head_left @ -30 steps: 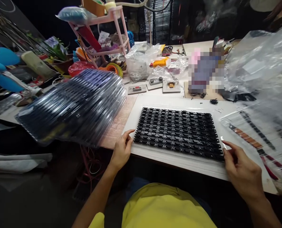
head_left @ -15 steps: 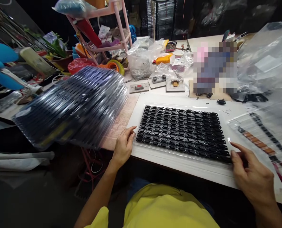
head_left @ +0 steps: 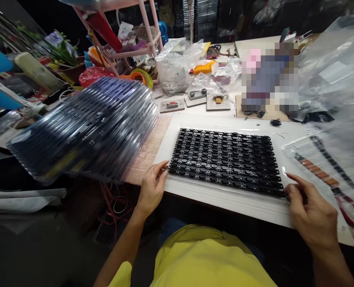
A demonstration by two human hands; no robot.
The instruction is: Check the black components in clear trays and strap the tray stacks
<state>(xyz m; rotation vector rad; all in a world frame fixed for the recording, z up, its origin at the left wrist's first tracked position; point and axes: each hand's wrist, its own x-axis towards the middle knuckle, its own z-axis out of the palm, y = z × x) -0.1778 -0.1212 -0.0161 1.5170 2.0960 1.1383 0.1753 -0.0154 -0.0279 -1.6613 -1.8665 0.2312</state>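
A clear tray of several rows of small black parts (head_left: pixel 224 159) lies on a white board (head_left: pixel 224 197) in front of me. My left hand (head_left: pixel 151 191) touches the tray's near left corner with its fingertips. My right hand (head_left: pixel 312 217) pinches the tray's near right corner between thumb and fingers. To the left, a tall slanted stack of similar clear trays (head_left: pixel 84 127) rests on the wooden bench, apart from both hands.
A clear sheet with rows of brown and black parts (head_left: pixel 332 179) lies at the right, under large plastic bags (head_left: pixel 329 71). Small jigs (head_left: pixel 194 101), bags of parts (head_left: pixel 177 67), a pink rack (head_left: pixel 129 40) and clutter fill the back. The bench edge runs just before my body.
The view has shifted slightly. My right hand has closed its fingers onto the tray's near right corner. My left hand stays at the near left corner.
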